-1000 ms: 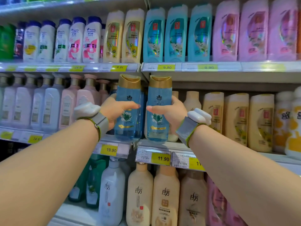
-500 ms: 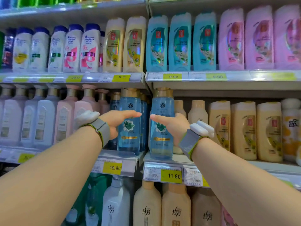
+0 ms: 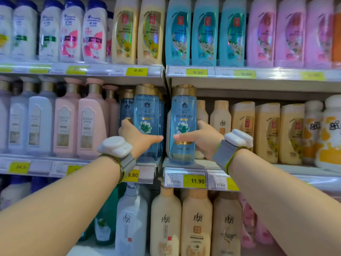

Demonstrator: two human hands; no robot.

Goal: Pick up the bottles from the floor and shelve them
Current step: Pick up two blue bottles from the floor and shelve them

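Two clear blue bottles with gold caps stand upright on the middle shelf (image 3: 184, 165). My left hand (image 3: 136, 135) grips the left blue bottle (image 3: 146, 115), thumb across its front and fingers behind it. The right blue bottle (image 3: 182, 117) is held the same way by my right hand (image 3: 199, 137), and its base rests at the shelf's front edge above the 11.90 tag. A gap and the shelf divider separate the two bottles. More blue bottles stand behind the left one.
Pink and white bottles (image 3: 79, 119) fill the middle shelf at left, cream and yellow bottles (image 3: 258, 130) at right. The upper shelf (image 3: 166, 71) carries rows of white, cream, teal and pink bottles. Cream bottles (image 3: 195, 224) stand below. Both wrists wear white devices.
Both bottles came down from mid-air onto the middle shelf and now stand on it, pushed a little further in. My hands still hold them.
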